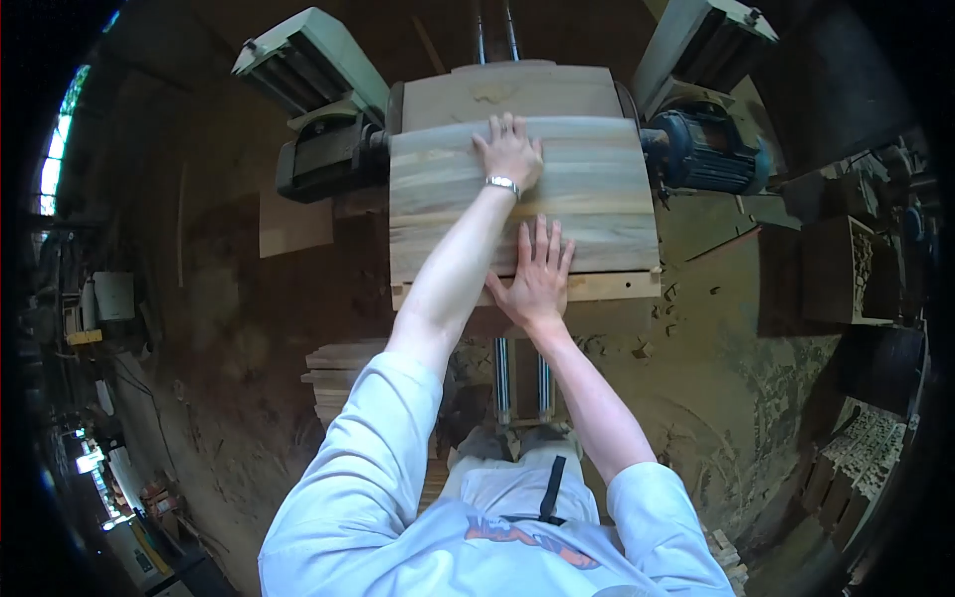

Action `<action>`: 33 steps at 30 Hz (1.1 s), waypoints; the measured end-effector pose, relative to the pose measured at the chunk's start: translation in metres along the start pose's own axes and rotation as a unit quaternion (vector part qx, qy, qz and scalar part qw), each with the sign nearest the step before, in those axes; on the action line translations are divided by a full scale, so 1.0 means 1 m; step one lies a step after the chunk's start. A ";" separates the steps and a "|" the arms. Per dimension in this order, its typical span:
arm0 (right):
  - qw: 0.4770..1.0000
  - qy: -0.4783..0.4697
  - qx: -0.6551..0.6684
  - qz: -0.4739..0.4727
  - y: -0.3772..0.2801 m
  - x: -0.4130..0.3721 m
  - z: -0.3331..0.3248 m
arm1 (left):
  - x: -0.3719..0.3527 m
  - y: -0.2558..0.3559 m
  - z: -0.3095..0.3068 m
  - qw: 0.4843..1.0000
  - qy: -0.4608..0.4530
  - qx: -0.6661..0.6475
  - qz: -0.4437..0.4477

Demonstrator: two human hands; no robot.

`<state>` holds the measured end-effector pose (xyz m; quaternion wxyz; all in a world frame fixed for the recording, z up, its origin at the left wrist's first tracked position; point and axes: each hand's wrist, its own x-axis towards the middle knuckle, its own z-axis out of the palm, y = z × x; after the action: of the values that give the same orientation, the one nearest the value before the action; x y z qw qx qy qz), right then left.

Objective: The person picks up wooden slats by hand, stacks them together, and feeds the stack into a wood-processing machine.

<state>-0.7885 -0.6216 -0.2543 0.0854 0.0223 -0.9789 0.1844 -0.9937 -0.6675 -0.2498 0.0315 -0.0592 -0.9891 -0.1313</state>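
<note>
Head view: left hand (511,161) and right hand (540,284) on boards (592,194), fingers apart; box (821,269) with scraps (861,261).

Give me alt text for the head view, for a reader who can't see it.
A person's left hand and right hand lie on a wooden panel, the left farther forward. A dark motor sits on each side.

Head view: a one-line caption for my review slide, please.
The left hand rests farther forward than the right hand on a striped wooden panel between two motors.
</note>
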 end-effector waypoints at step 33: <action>0.917 -0.090 0.168 0.351 0.151 -0.179 -0.142 | -0.458 -0.126 -0.060 0.910 0.072 -0.302 -0.274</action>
<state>-0.6006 -0.4272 -0.2093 -0.0787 -0.2925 -0.8817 0.3618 -0.5526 -0.8539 -0.2603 0.0456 0.2166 -0.8747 -0.4312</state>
